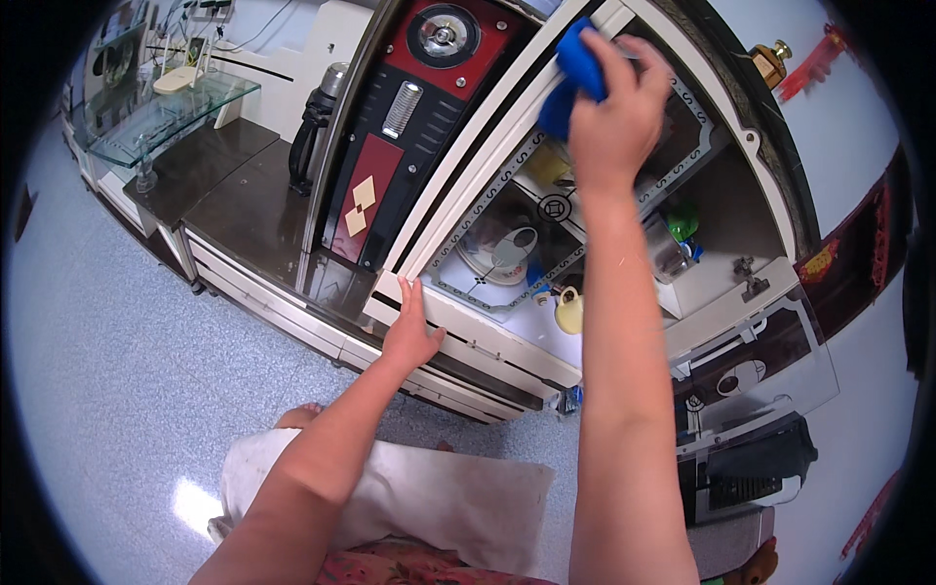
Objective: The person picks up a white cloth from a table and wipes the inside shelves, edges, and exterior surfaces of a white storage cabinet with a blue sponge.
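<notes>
My right hand [614,110] grips a blue cloth [578,77] against the upper part of the cabinet's pale frame and patterned glass door [504,219]. My left hand [413,336] rests with its fingers spread on the pale ledge [468,329] at the cabinet's lower left corner, holding nothing. Behind the glass are stacked dishes [493,256] and a yellow cup [570,311]. Part of the door is hidden behind my right forearm.
A second glass door [760,365] stands swung out at the right. Left of the cabinet are a red and black decorative panel [409,124], a steel flask [322,124] and a glass shelf [168,110] bearing a white router [178,79]. A dark bag [760,450] lies at the lower right.
</notes>
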Available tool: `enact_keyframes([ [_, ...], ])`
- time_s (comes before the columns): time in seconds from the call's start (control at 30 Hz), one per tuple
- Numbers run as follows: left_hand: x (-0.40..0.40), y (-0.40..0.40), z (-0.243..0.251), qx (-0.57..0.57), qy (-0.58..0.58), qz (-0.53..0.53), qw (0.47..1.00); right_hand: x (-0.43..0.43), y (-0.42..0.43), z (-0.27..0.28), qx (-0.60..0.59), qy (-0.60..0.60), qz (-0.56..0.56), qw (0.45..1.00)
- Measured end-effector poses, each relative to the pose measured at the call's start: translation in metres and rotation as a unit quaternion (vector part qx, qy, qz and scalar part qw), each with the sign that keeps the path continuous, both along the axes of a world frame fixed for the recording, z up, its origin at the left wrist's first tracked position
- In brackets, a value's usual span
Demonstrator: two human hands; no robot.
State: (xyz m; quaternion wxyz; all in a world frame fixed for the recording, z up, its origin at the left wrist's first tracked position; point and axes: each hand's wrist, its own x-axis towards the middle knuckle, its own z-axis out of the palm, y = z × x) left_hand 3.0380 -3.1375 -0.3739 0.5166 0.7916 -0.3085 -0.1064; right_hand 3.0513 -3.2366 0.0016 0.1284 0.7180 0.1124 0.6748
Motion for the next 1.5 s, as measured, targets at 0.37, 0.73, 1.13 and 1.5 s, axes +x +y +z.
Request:
enact_keyframes([
  [0.37, -0.001, 0.012, 0.007, 0.016, 0.013, -0.014, 1.0, 0.005, 0.003, -0.165, -0.014, 0.152, -0.088, 0.984],
  [0.73, 0.004, 0.016, 0.007, 0.048, -0.004, -0.024, 0.999, -0.027, 0.008, -0.249, -0.017, 0.41, -0.078, 0.909],
  [1.13, 0.0, 0.007, 0.002, 0.037, 0.0, -0.027, 0.999, -0.002, -0.022, 0.05, 0.01, -0.011, -0.097, 0.995],
  [1.5, 0.001, 0.011, 0.006, 0.06, -0.003, -0.026, 0.998, -0.027, -0.01, -0.222, 0.04, 0.184, -0.069, 0.98],
])
